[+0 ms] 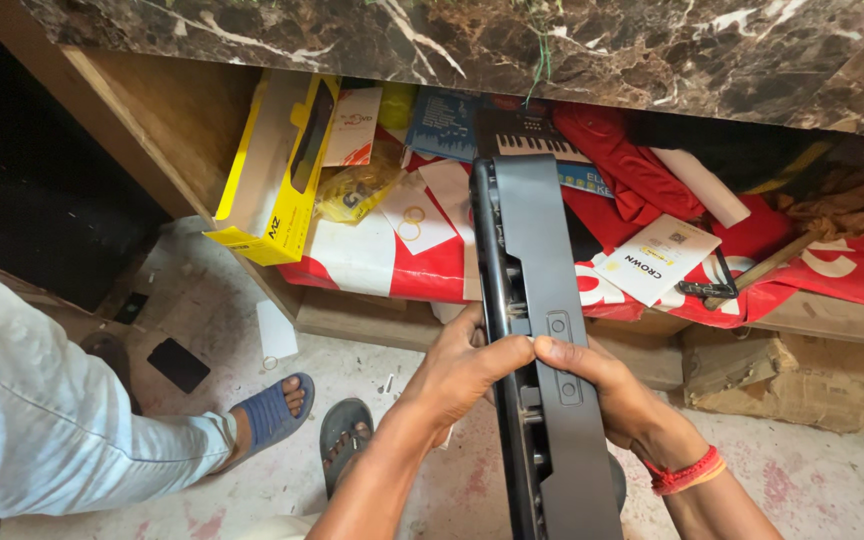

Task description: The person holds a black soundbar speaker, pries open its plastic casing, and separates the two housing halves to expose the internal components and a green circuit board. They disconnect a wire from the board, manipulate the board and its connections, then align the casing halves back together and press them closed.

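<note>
Beneath a marble tabletop (pixel 552 50), a cluttered shelf (pixel 372 315) is seen. A long black panel (pixel 542 330) is gripped upright before it by the left hand (pixel 462 370) and right hand (pixel 602 385), both closed around its edges.

I take the long panel (pixel 542 330) as my mark: my left hand (pixel 462 365) grips its left edge, my right hand (pixel 602 385) its right. Behind its far end lies the keyboard box (pixel 532 140); the tall carton (pixel 277 165) leans well left; a booklet (pixel 657 258) lies right.
</note>
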The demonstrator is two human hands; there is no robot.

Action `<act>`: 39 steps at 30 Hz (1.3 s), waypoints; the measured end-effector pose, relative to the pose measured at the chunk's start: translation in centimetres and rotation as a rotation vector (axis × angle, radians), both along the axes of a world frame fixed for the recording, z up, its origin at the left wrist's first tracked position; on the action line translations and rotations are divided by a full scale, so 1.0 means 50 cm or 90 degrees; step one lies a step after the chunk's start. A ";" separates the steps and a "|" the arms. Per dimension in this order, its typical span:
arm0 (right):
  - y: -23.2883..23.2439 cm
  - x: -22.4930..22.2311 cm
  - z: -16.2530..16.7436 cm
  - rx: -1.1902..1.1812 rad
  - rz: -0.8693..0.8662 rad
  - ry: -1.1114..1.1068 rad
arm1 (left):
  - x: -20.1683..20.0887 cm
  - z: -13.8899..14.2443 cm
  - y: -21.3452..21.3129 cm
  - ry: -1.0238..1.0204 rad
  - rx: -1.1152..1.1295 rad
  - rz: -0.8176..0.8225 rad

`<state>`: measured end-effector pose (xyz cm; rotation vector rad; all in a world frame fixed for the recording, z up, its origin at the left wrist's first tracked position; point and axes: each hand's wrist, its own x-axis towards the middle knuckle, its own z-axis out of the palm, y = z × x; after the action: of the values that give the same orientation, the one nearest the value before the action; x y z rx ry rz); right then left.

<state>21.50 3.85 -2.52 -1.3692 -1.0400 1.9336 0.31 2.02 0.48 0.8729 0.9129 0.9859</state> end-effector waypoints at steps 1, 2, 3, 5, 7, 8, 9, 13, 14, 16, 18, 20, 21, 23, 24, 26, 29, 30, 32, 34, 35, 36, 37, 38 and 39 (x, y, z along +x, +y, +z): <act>-0.001 0.000 0.004 0.011 0.005 -0.014 | -0.002 -0.001 0.000 0.009 0.007 -0.004; -0.002 0.000 0.008 0.014 0.009 -0.018 | -0.006 -0.002 0.000 0.013 -0.007 -0.022; -0.003 0.000 0.012 0.016 0.011 -0.021 | -0.010 -0.002 0.001 0.016 -0.020 -0.040; -0.004 0.000 0.017 0.020 0.015 -0.031 | -0.011 -0.001 0.002 0.024 -0.034 -0.059; -0.005 0.001 0.021 0.023 0.018 -0.042 | -0.010 0.002 0.002 0.033 -0.033 -0.058; -0.005 0.002 0.023 0.027 0.019 -0.044 | -0.010 0.004 0.002 0.032 -0.038 -0.060; -0.005 0.003 0.025 0.032 0.021 -0.045 | -0.011 0.006 0.002 0.032 -0.043 -0.062; -0.007 0.004 0.028 0.026 0.018 -0.040 | -0.017 0.013 -0.001 0.022 -0.038 -0.071; -0.008 0.006 0.030 0.034 0.031 -0.036 | -0.017 0.013 -0.001 0.025 -0.024 -0.077; -0.010 0.008 0.032 0.052 0.058 -0.029 | -0.017 0.013 -0.002 0.033 0.003 -0.086; -0.012 0.010 0.032 0.058 0.070 -0.013 | -0.017 0.010 -0.001 0.055 -0.028 -0.105; -0.013 0.009 0.029 0.062 0.081 0.002 | -0.018 0.005 0.000 0.058 -0.009 -0.109; -0.014 0.009 0.026 0.062 0.085 0.008 | -0.018 0.003 -0.001 0.049 0.026 -0.107; -0.015 0.010 0.022 0.075 0.088 0.014 | -0.019 -0.001 0.000 0.038 0.034 -0.110; -0.016 0.011 0.020 0.088 0.086 0.014 | -0.020 -0.001 0.001 0.036 0.007 -0.117; -0.013 0.018 0.022 0.064 -0.003 0.031 | -0.023 -0.001 0.001 -0.065 -0.045 -0.142; -0.009 0.039 0.036 -0.011 -0.160 0.105 | -0.024 0.002 -0.006 -0.218 -0.066 -0.184; -0.007 0.051 0.046 -0.005 -0.141 0.149 | -0.021 0.002 -0.011 -0.171 -0.035 -0.188; -0.013 0.054 0.049 -0.004 -0.100 0.195 | -0.017 0.001 -0.022 -0.121 0.002 -0.191; -0.011 0.046 0.047 0.001 -0.052 0.205 | -0.017 -0.002 -0.026 -0.113 0.031 -0.189; -0.011 0.041 0.045 0.002 -0.064 0.196 | -0.018 -0.003 -0.023 -0.122 0.004 -0.174; -0.012 0.038 0.044 0.003 -0.080 0.185 | -0.016 -0.004 -0.019 -0.134 -0.024 -0.161; -0.013 0.035 0.043 0.003 -0.094 0.175 | -0.014 -0.005 -0.017 -0.146 -0.052 -0.147; -0.014 0.034 0.043 -0.002 -0.095 0.183 | -0.013 -0.006 -0.016 -0.156 -0.050 -0.142; -0.014 0.032 0.043 -0.005 -0.093 0.193 | -0.014 -0.006 -0.013 -0.163 -0.045 -0.134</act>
<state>23.12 3.14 -0.35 -1.0801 -0.7669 1.9612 -0.37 1.35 0.19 0.7458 0.6205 0.8555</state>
